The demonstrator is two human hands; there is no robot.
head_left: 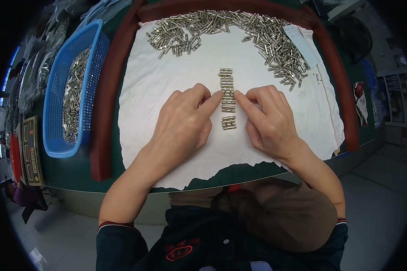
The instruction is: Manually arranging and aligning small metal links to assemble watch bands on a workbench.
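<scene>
A column of short silvery metal pins (227,84), lying crosswise one below another, sits on the white cloth between my hands. A small separate group of pins (229,122) lies just below it. My left hand (182,116) rests at the column's left side, its index fingertip against the pin ends. Opposite it, my right hand (271,118) touches the right ends with its stretched index finger. On both hands the other fingers are bent; neither grasps a pin that I can see. The left thumb is partly hidden.
Loose pins form a heap (181,36) at the far left and another (278,49) at the far right, beside a pale paper strip (301,45). Dark red wooden rails (105,117) border the white cloth (167,77). A blue plastic basket (54,113) with more pins stands left.
</scene>
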